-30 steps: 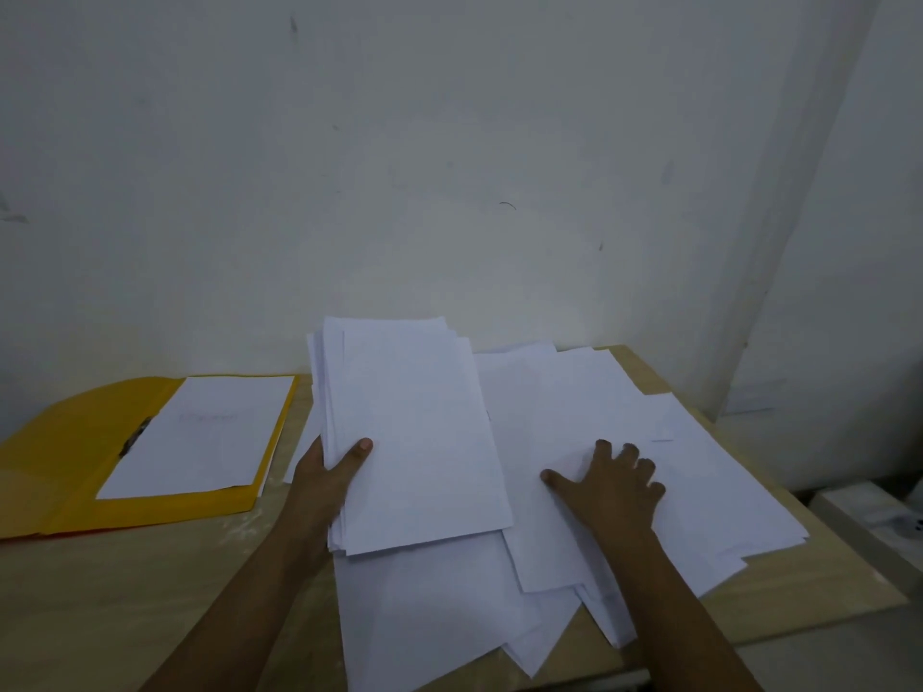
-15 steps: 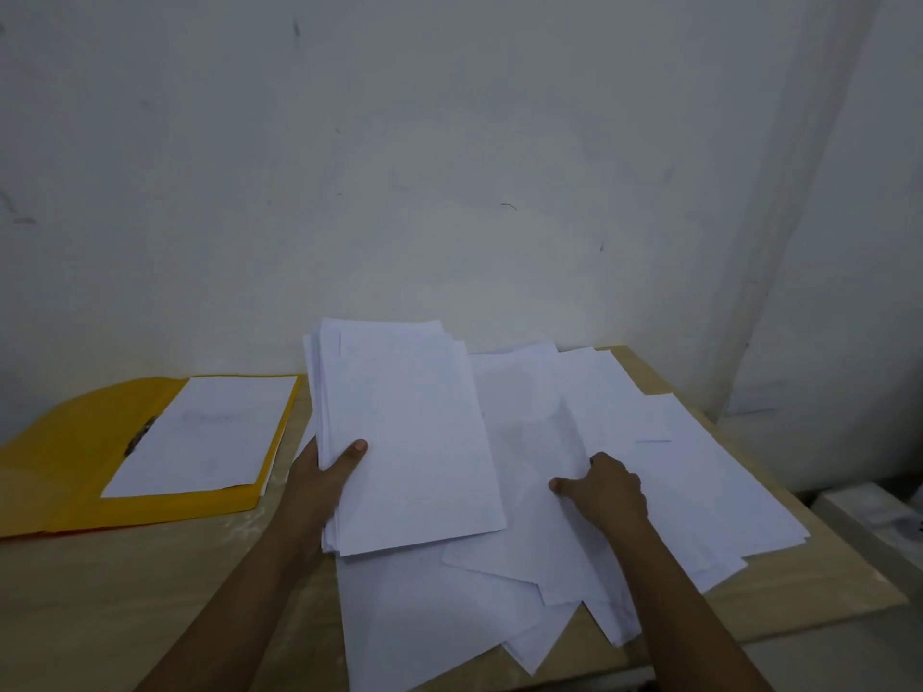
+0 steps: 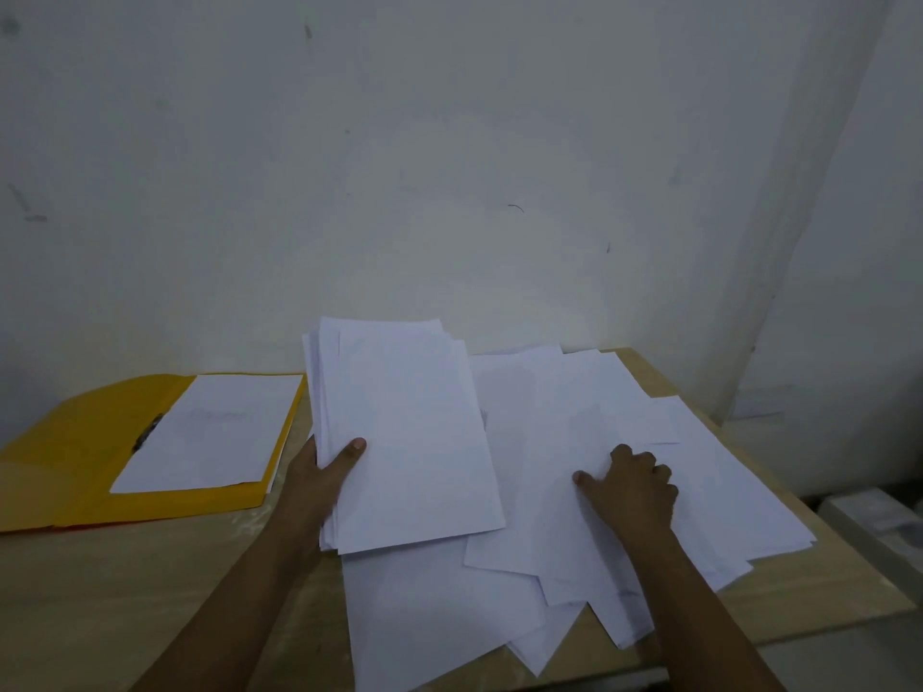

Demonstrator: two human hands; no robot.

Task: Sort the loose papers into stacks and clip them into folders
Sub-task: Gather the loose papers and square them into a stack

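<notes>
My left hand (image 3: 319,479) grips a thick stack of white sheets (image 3: 409,432) by its left edge, thumb on top, tilted up off the table. Loose white papers (image 3: 574,427) lie spread over the right half of the table. My right hand (image 3: 632,484) rests on them with curled fingers, pinching and dragging a sheet. An open yellow folder (image 3: 65,452) lies at the left, with a few white sheets (image 3: 210,432) under its black clip (image 3: 147,432).
The wooden table (image 3: 125,581) stands against a white wall. Its right edge runs close to the loose papers. A white box (image 3: 879,516) sits on the floor at the far right.
My right hand went from flat and spread to curled on the loose papers, and pulled a sheet toward the left. The left hand and its stack stayed almost still.
</notes>
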